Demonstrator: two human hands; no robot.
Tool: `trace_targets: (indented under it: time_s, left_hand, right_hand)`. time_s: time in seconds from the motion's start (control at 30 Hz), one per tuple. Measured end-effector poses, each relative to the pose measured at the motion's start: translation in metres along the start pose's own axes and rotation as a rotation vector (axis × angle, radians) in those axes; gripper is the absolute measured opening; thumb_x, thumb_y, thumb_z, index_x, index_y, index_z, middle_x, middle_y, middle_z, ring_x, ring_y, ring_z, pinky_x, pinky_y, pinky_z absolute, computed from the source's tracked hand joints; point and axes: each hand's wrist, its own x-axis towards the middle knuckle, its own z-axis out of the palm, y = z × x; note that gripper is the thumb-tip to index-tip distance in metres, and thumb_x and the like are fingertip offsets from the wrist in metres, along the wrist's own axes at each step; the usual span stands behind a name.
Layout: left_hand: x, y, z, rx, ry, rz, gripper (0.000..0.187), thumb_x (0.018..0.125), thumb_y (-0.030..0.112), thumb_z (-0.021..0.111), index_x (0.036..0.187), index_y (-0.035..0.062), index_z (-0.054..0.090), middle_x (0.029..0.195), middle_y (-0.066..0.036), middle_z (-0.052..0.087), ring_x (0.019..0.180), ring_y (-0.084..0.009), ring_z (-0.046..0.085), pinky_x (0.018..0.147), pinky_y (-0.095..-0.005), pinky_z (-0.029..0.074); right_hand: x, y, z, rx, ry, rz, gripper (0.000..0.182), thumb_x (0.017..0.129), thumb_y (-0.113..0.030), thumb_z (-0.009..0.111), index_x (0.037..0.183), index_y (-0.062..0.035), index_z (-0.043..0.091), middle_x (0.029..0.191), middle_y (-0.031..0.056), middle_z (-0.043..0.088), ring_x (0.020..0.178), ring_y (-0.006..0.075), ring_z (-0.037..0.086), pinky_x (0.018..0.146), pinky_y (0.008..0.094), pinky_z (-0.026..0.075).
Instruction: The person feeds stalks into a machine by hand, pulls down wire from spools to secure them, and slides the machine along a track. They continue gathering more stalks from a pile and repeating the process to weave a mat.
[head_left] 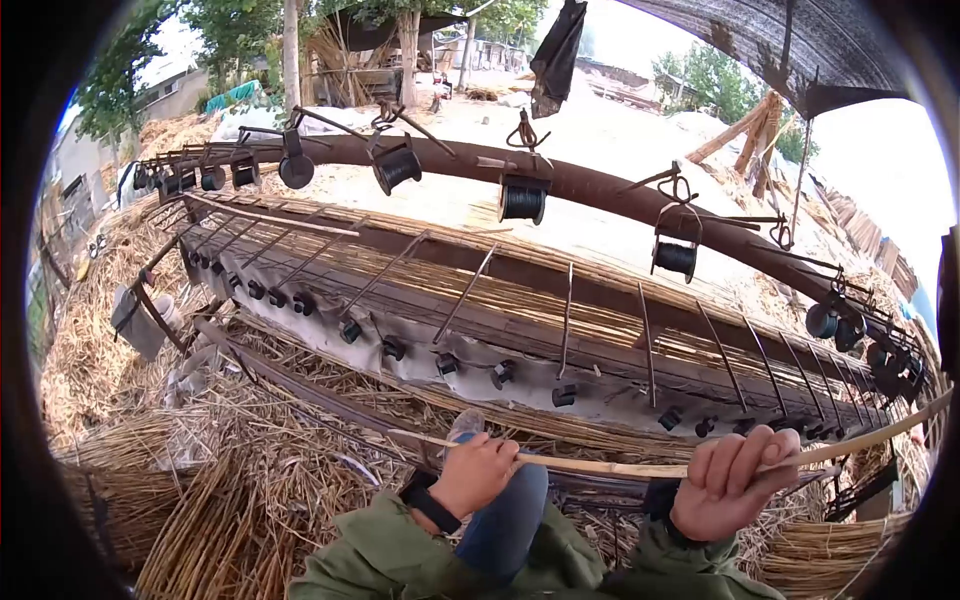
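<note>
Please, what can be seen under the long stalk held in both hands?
Between the left hand and the right hand, part of a blue trouser leg and some straw show under the stalk. Whatever lies directly beneath the gripping fingers is covered.

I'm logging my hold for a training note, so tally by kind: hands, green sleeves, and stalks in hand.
Hands: 2, left hand and right hand
Green sleeves: 2, left sleeve and right sleeve
Stalks in hand: 1, one long pale stalk gripped by both
Total: 5
</note>
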Motion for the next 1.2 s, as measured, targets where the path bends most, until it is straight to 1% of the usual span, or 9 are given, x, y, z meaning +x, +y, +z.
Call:
trace_targets:
  time_s: [0.2,0.33,0.43,0.6,0.7,0.77,0.87,0.93,1.2]
  left_hand:
    - [0.052,0.062,-0.034,-0.240,0.220,0.085,0.026,0.074,0.018,0.070,0.095,0.0099,0.057,0.076,-0.004,0.060,0.067,-0.0202,0.058,0.053,-0.0307,0.047]
    - [0.046,0.062,-0.028,-0.421,0.279,0.083,0.038,0.071,0.012,0.073,0.105,0.0075,0.056,0.096,-0.010,0.061,0.074,-0.0218,0.061,0.061,-0.0328,0.050]
    - [0.024,0.045,-0.002,-0.475,0.117,-0.012,0.035,0.074,0.015,0.071,0.105,0.0068,0.055,0.101,-0.010,0.061,0.075,-0.0222,0.062,0.063,-0.0324,0.050]
    - [-0.001,0.031,0.044,-0.565,-0.177,-0.044,0.033,0.077,0.018,0.069,0.105,0.0063,0.056,0.103,-0.009,0.061,0.075,-0.0203,0.062,0.065,-0.0312,0.050]
    - [0.004,0.032,0.051,-0.799,-0.253,-0.140,0.040,0.078,0.019,0.069,0.112,0.0061,0.053,0.109,-0.008,0.060,0.082,-0.0173,0.062,0.068,-0.0286,0.048]
    - [0.015,0.032,0.042,-1.071,-0.238,-0.202,0.054,0.077,0.022,0.071,0.122,0.0059,0.045,0.116,-0.009,0.056,0.094,-0.0162,0.059,0.073,-0.0272,0.046]
    - [0.023,0.026,0.017,-1.655,-0.029,-0.261,0.083,0.073,0.027,0.076,0.135,0.0060,0.026,0.126,-0.012,0.047,0.111,-0.0201,0.050,0.085,-0.0295,0.042]
    - [0.022,0.016,-0.018,-1.790,0.241,-0.361,0.079,0.076,0.027,0.073,0.135,0.0081,0.024,0.123,-0.015,0.048,0.111,-0.0232,0.051,0.090,-0.0335,0.043]
    - [-0.026,-0.088,-0.111,-1.609,0.928,-0.555,0.048,0.085,0.018,0.064,0.123,0.0099,0.038,0.095,-0.009,0.057,0.080,-0.0162,0.056,0.073,-0.0302,0.047]
  right_hand:
    - [-0.038,0.067,0.015,-0.148,0.058,-0.026,0.043,0.095,-0.042,0.036,0.106,-0.0013,0.042,0.061,0.0042,0.040,0.049,0.0128,0.038,0.041,0.0283,0.030]
    - [0.009,0.009,-0.014,-0.179,0.303,-0.185,0.044,0.095,-0.044,0.034,0.112,-0.0047,0.044,0.060,-0.0031,0.029,0.042,0.0051,0.023,0.035,0.0214,0.021]
    - [0.055,-0.051,-0.044,-0.235,0.111,-0.246,0.046,0.096,-0.042,0.035,0.114,-0.0009,0.046,0.064,-0.0032,0.029,0.044,0.0033,0.022,0.035,0.0193,0.019]
    - [0.081,-0.121,-0.080,-0.538,0.128,-0.075,0.044,0.097,-0.037,0.037,0.111,0.0036,0.048,0.061,-0.0043,0.027,0.046,0.0018,0.023,0.038,0.0179,0.018]
    - [0.044,-0.088,-0.088,-0.985,0.011,0.163,0.044,0.097,-0.036,0.038,0.104,0.0045,0.054,0.058,-0.0053,0.033,0.045,0.0009,0.028,0.040,0.0174,0.019]
    - [0.012,-0.053,-0.089,-1.250,-0.346,0.375,0.043,0.095,-0.036,0.043,0.101,0.0041,0.058,0.060,-0.0011,0.046,0.048,0.0043,0.039,0.042,0.0233,0.028]
    - [-0.038,0.009,-0.074,-1.232,-0.677,0.419,0.019,0.088,-0.015,0.055,0.101,-0.0011,0.056,0.074,0.0137,0.059,0.057,0.0312,0.055,0.050,0.0351,0.042]
    - [-0.065,0.034,-0.075,-1.248,-0.743,0.514,0.019,0.084,-0.009,0.057,0.102,-0.0034,0.055,0.081,0.0163,0.061,0.066,0.0383,0.057,0.056,0.0396,0.046]
    - [-0.129,0.054,-0.139,-1.180,-0.906,0.627,0.019,0.079,-0.009,0.060,0.098,-0.0048,0.056,0.075,0.0177,0.060,0.064,0.0380,0.057,0.054,0.0435,0.045]
